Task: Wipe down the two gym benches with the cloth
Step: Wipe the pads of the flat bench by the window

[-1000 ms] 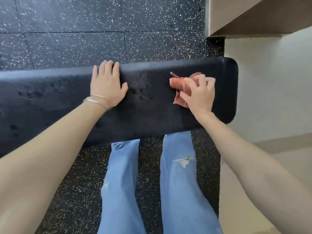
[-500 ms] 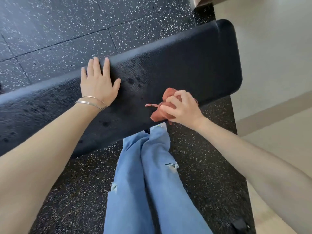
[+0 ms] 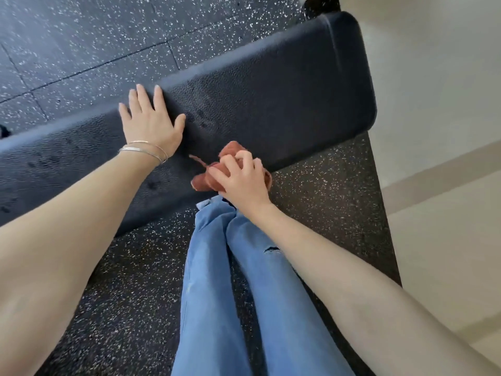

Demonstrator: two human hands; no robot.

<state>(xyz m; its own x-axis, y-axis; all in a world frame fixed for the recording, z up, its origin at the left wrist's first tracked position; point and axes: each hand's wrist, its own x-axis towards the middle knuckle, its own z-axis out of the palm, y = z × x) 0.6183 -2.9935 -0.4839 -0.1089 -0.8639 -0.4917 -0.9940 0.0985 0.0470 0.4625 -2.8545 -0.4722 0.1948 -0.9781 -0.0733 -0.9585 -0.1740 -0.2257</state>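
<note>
- Speckled rubber floor (image 3: 81, 36) surrounds the black padded surface (image 3: 284, 90), which is damp-spotted near its middle.
- Left hand (image 3: 151, 126) stays flat, fingers straight, on the far edge.
- Right hand (image 3: 241, 183), clamped on the bunched cloth (image 3: 206, 181), has swept from the end back to the near edge; that strip looks wiped.

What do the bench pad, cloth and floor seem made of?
Bench pad: black vinyl or faux leather, judging by pebbled grain and dull sheen. Cloth: soft reddish fabric, bunched, with a loose tail. Floor: likely rubber tiles, black with white flecks and seams.
</note>
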